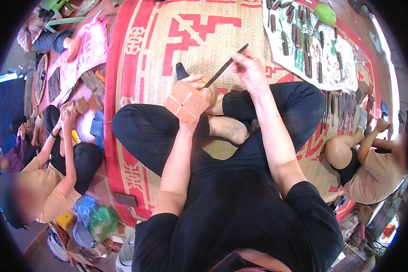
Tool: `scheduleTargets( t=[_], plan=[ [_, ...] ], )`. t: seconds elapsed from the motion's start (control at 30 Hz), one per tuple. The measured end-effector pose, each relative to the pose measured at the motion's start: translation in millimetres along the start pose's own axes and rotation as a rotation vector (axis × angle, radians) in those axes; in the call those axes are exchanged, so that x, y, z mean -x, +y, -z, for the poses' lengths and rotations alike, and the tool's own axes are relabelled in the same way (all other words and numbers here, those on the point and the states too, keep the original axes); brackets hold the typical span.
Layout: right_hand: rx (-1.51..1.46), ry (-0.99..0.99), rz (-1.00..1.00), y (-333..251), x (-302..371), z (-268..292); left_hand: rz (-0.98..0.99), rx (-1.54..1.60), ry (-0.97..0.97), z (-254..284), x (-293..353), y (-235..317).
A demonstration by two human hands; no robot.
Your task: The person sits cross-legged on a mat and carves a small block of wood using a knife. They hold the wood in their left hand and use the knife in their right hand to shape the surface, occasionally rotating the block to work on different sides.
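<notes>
My left hand (194, 84) is closed around a square, orange-red block (186, 102) with pale lines crossing on its face. Beside its fingers shows part of a rounded, tan thing (209, 86), too hidden to name. In the fingertips of my right hand (248, 70) is a dark, slim stick (225, 67), slanting down to the left. Its lower end reaches the far edge of the block, by my left thumb; whether they touch I cannot tell. Both hands are above my crossed legs.
Dark-handled tools (307, 50) lie in rows on a white printed sheet (274, 38) at far right, near a green round fruit (325, 14). People sit on both sides; the left one's hands (69, 113) hold a small block. A dark flat piece (125, 200) lies on the mat (145, 77).
</notes>
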State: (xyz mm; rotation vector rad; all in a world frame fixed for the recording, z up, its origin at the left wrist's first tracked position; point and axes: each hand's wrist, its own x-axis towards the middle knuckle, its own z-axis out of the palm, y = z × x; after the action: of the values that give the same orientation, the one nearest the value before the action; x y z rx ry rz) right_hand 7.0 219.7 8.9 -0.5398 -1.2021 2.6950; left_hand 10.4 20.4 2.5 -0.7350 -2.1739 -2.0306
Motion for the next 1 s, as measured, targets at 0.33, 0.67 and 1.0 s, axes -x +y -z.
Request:
scheduleTargets(
  t=[0.33,0.67,1.0],
  plan=[
    [0.309,-0.179,-0.191,9,17,-29,0.103,0.009,0.023,-3,3,-1],
    [0.227,-0.135,-0.294,14,17,-32,0.036,-0.031,-0.015,3,4,-6],
    [0.287,-0.118,-0.140,11,21,-41,0.080,0.059,0.071,-2,3,4]
  ],
)
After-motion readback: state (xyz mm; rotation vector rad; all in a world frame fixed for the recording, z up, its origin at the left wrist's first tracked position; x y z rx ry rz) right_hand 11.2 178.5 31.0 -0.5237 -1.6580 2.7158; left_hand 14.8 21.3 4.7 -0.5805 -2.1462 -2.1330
